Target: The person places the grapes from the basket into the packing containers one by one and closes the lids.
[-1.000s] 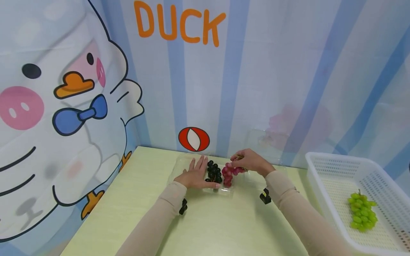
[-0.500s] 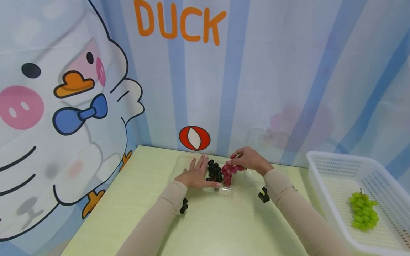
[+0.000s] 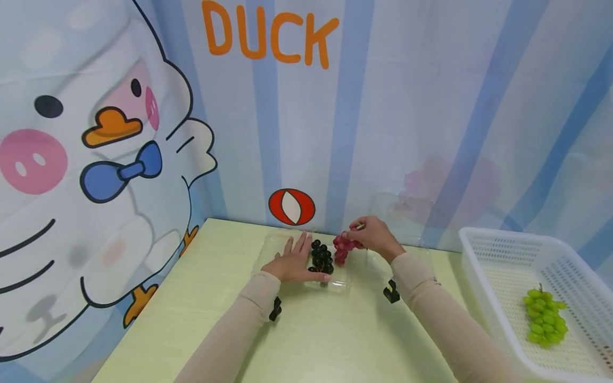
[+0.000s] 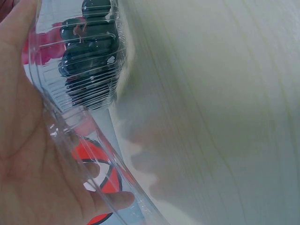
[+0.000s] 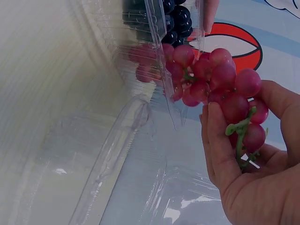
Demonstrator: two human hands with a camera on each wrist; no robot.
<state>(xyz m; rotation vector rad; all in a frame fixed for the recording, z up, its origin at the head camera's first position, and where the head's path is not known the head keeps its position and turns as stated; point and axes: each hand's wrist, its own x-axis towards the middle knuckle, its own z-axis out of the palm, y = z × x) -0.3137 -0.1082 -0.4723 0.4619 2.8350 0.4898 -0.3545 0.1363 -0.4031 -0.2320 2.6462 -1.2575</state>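
My right hand [image 3: 375, 236] grips a bunch of red grapes [image 3: 343, 248] near its green stem. In the right wrist view the red grapes [image 5: 222, 77] slope down into a clear plastic box [image 5: 161, 61], their lower end inside its wall. Black grapes [image 3: 321, 257] lie in that box [image 3: 341, 285], left of the red ones. My left hand [image 3: 289, 266] rests at the box's left side, fingers spread and fairly straight, the thumb along the near side. Through the ribbed wall the black grapes [image 4: 89, 51] show in the left wrist view.
A white perforated basket [image 3: 498, 324] stands at the right with a bunch of green grapes [image 3: 545, 316] in it. Another clear plastic container [image 3: 423, 256] sits behind my right wrist. A printed curtain [image 3: 392, 106] hangs along the table's back edge.
My right hand has shifted slightly, and the red grapes have risen a little toward the back of the box. My left hand stays in place.
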